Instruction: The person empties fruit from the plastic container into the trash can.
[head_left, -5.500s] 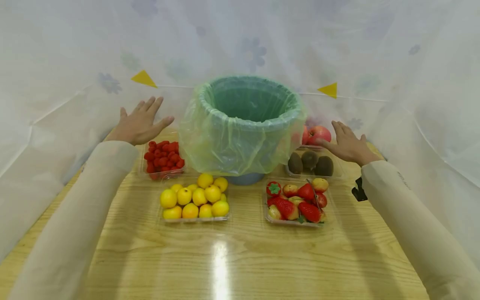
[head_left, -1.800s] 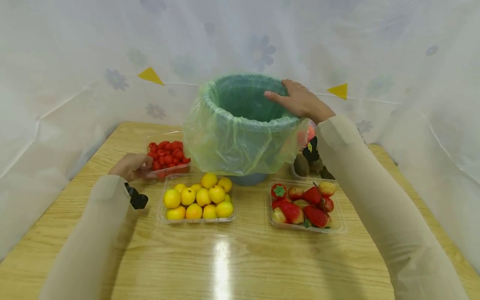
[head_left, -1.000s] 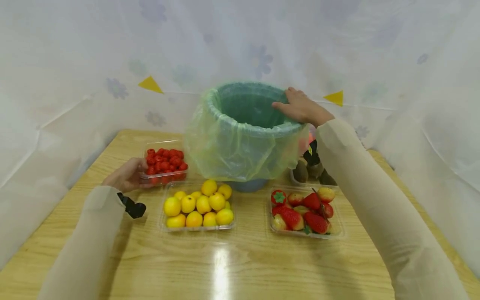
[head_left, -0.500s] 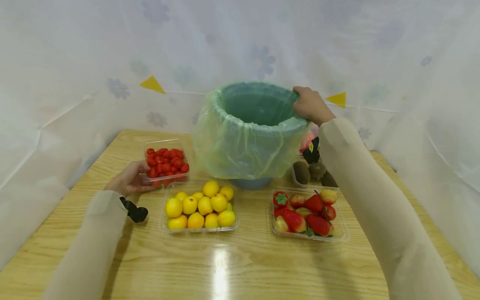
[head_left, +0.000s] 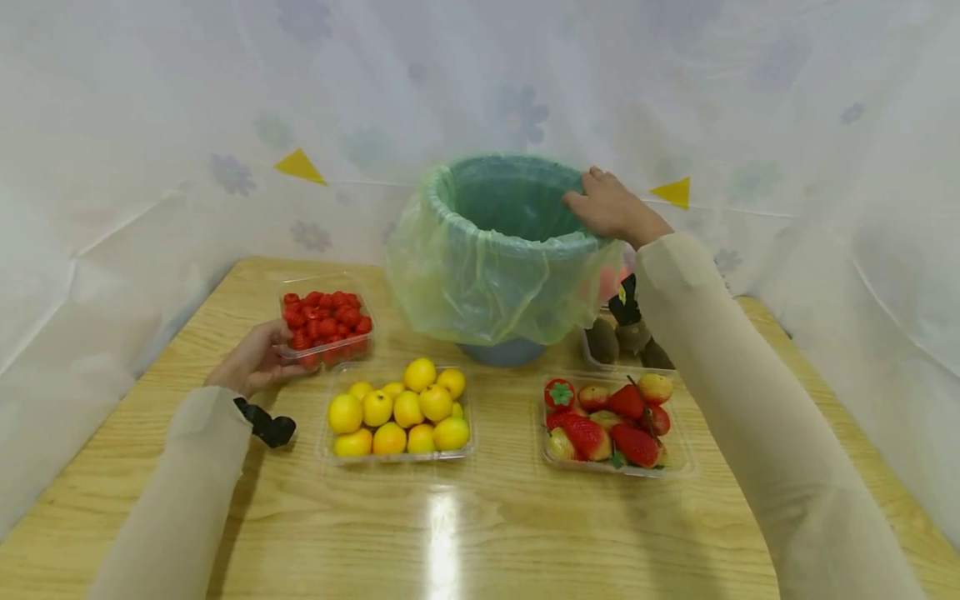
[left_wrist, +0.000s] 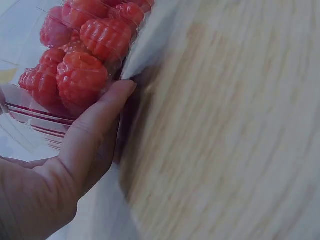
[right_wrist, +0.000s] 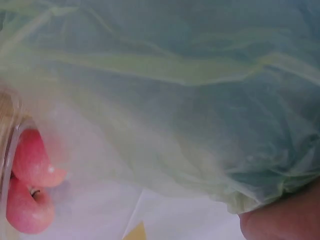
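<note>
- The raspberry box [head_left: 326,321] is held at its left end by the left hand [head_left: 251,362]; in the left wrist view the thumb [left_wrist: 102,112] is pressed against the clear wall and the box seems tilted, a little off the table [head_left: 480,533].
- Whether the other fingers are curled under the box cannot be told, as they are hidden.
- The bin [head_left: 510,250], lined with a green bag [head_left: 480,283], is held at its right rim by the right hand [head_left: 611,208], with the fingers bent over the edge into the opening.
- The bin stands at the back middle of the table, and the raspberry box is just beside it on the left.
- The step in hand is judged to be the lifting of the box while the bin is steadied.
- For the next move, a firm grip on the thin box is needed, and it must be carried over the rim without spilling.
- In front, a box of yellow fruit [head_left: 397,408] and a box of strawberries [head_left: 607,412] are placed; kiwis [head_left: 645,350] and apples [right_wrist: 30,185] are partly hidden behind the right arm.
</note>
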